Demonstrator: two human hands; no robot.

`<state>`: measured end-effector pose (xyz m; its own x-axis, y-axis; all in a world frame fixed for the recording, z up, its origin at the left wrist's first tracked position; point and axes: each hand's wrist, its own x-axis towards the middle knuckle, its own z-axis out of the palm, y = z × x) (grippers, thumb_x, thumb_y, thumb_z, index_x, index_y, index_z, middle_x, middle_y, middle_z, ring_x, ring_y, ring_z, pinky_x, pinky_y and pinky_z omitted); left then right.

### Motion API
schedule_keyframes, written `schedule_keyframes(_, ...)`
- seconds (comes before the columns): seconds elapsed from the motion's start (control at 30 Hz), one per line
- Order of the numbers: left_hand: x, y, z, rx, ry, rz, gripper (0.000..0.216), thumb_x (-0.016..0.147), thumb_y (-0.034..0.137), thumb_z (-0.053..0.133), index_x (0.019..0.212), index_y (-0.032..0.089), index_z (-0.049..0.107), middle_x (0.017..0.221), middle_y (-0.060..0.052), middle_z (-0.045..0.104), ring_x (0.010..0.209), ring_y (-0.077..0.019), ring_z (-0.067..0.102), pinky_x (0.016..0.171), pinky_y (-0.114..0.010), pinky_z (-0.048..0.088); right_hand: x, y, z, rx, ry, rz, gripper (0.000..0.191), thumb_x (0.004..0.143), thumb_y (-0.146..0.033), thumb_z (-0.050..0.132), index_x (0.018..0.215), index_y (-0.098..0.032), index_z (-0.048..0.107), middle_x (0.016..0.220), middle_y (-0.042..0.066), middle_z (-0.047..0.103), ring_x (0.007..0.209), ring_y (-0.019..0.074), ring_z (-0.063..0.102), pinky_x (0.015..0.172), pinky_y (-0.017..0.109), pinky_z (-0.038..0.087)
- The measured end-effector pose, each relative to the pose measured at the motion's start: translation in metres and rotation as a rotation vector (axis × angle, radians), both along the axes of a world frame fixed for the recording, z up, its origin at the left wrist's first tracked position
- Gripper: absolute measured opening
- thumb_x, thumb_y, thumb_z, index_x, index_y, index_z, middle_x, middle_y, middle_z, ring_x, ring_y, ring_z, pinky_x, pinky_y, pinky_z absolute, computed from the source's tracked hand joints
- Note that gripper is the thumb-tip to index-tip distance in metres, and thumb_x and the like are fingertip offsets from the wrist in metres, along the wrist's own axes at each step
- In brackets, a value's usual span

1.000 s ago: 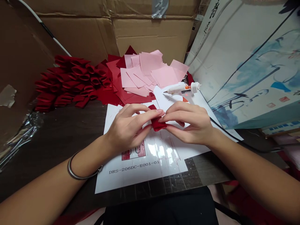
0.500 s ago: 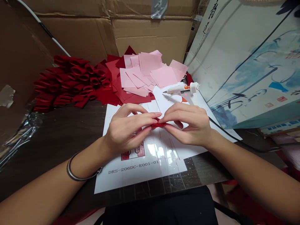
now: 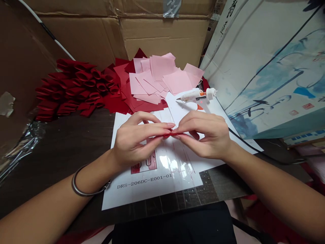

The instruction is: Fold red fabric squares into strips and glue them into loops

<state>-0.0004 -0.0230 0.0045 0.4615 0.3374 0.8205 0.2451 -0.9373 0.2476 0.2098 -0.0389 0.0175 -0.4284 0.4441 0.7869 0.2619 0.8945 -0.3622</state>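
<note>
Between the fingertips of both hands is a small folded piece of red fabric (image 3: pixel 173 134), mostly hidden by the fingers. My left hand (image 3: pixel 141 137) pinches its left end, and my right hand (image 3: pixel 204 134) pinches its right end. The hands nearly touch over a white printed sheet (image 3: pixel 152 193) with a glossy, glue-streaked surface. A white glue gun (image 3: pixel 195 96) lies just beyond my right hand, its nozzle pointing left. Pink fabric squares (image 3: pixel 162 69) are heaped behind the hands on flat red pieces (image 3: pixel 138 104).
At the back left sits a pile of folded red fabric pieces (image 3: pixel 83 81). Cardboard (image 3: pixel 165 37) walls the back, and a painted white panel (image 3: pixel 274 74) stands at the right. A black cord (image 3: pixel 264 156) crosses the dark table (image 3: pixel 96 135) on the right.
The red fabric between my fingers looks flatter, pressed closer together. Both hands stay in almost the same place, and the view has shifted very slightly.
</note>
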Motion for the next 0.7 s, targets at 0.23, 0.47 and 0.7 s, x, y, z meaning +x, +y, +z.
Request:
schedule_keyframes(0.23, 0.0015, 0.0, -0.0009, -0.017, -0.048, -0.024, 0.024, 0.081, 0.005, 0.067, 0.098, 0.022, 0.071, 0.095, -0.003, 0.077, 0.088, -0.0161, 0.066, 0.069, -0.028, 0.058, -0.0004, -0.0009, 0.0008, -0.003, 0.022, -0.026, 0.007, 0.08, -0.007, 0.068, 0.082, -0.014, 0.07, 0.074, 0.004, 0.071, 0.066, 0.0114, 0.064, 0.057, 0.023, 0.053)
schedule_keyframes(0.47, 0.0038, -0.0017, 0.0007, -0.005, -0.072, -0.016, 0.022, 0.079, 0.009, 0.073, 0.098, 0.019, 0.071, 0.095, -0.005, 0.077, 0.085, -0.0164, 0.066, 0.072, -0.03, 0.058, -0.0007, -0.0019, 0.0018, 0.002, 0.01, -0.041, 0.009, 0.081, -0.008, 0.067, 0.083, -0.016, 0.07, 0.074, 0.003, 0.071, 0.066, 0.0114, 0.064, 0.056, 0.023, 0.053)
schedule_keyframes(0.7, 0.0041, -0.0015, 0.0012, 0.001, -0.077, -0.022, 0.024, 0.079, 0.008, 0.072, 0.099, 0.021, 0.071, 0.094, -0.004, 0.077, 0.084, -0.0169, 0.067, 0.071, -0.03, 0.059, -0.0015, -0.0032, 0.002, -0.015, 0.013, -0.044, 0.008, 0.082, -0.011, 0.068, 0.083, -0.018, 0.069, 0.074, 0.001, 0.072, 0.066, 0.0117, 0.065, 0.058, 0.024, 0.053)
